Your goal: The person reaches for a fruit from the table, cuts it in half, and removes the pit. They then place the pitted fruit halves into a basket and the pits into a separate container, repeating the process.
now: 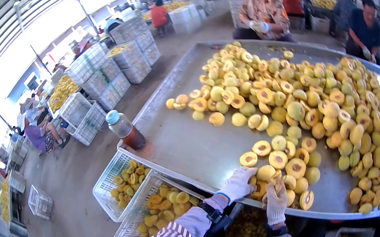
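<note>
On a metal table (179,152) lies a large heap of halved yellow fruit (299,96), some showing brown pits or hollows. A smaller group of fruit halves (296,168) lies near the front edge. My left hand (238,183), in a white glove, is at the left side of this group, its fingers against a fruit; whether it grips one is unclear. My right hand (276,201), in a worn, stained glove, has its fingers closed around a fruit half that is mostly hidden.
A bottle of dark liquid (125,129) stands at the table's left corner. Below the front edge are crates of fruit halves (132,224). Two people (263,10) sit beyond the far edge. Stacked white crates (102,73) stand to the left.
</note>
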Motion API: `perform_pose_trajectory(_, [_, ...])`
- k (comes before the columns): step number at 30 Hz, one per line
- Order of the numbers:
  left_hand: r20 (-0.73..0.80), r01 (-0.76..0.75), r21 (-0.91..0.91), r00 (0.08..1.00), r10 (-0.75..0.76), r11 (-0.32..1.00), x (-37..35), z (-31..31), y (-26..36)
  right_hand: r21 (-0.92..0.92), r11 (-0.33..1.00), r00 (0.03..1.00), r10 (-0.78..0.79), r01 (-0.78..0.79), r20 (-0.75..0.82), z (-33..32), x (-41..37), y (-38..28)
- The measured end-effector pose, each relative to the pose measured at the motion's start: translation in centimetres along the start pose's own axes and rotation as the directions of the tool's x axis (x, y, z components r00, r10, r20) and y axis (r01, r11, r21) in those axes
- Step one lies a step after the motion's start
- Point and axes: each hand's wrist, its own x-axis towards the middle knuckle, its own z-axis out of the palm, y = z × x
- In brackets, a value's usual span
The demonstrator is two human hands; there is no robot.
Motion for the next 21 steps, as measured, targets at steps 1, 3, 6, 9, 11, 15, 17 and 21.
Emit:
perform_pose_trajectory(1, [-0.017,0.041,-0.087,0.999,-0.043,0.995,-0.3,0.0,0.1,0.02,1.0,1.0,-0.012,0.011,0.028,-0.2,0.0,-0.1])
perform_pose_trajectory(3, [-0.04,0.126,-0.066,0.991,-0.129,0.99,-1.2,-0.1,0.9,0.076,0.997,1.0,-0.012,0.011,0.006,-0.3,-0.3,-0.3])
perform_pose_trajectory(6, [0.038,0.158,-0.133,0.987,-0.155,0.978,-1.6,-0.3,1.4,0.089,0.989,0.992,-0.116,0.121,-0.057,-0.1,0.0,0.4])
perform_pose_trajectory(9, [0.082,0.117,-0.203,0.991,-0.102,0.972,-1.8,-0.1,0.2,0.088,0.994,0.998,-0.055,0.058,-0.04,-1.6,-0.5,1.1])
perform_pose_trajectory(11, [0.045,0.076,-0.225,0.997,-0.068,0.971,-1.4,0.7,-0.9,0.225,0.971,0.997,0.074,-0.08,0.035,-1.8,-3.4,-0.8])
perform_pose_trajectory(15, [-0.027,0.035,-0.783,0.996,-0.09,0.621,-0.6,2.8,-1.9,0.016,0.981,0.956,0.186,-0.195,0.226,-2.2,-11.6,-5.8])
perform_pose_trajectory(17, [-0.052,0.019,-0.862,0.991,-0.124,0.507,-3.5,1.0,1.5,0.024,0.968,0.938,0.235,-0.249,0.255,-2.3,-13.6,-6.3])
perform_pose_trajectory(21, [0.148,0.148,-0.989,0.982,-0.117,-0.011,-11.3,-5.0,9.1,-0.046,0.953,0.892,0.297,-0.299,0.341,-1.6,-16.6,-9.7])
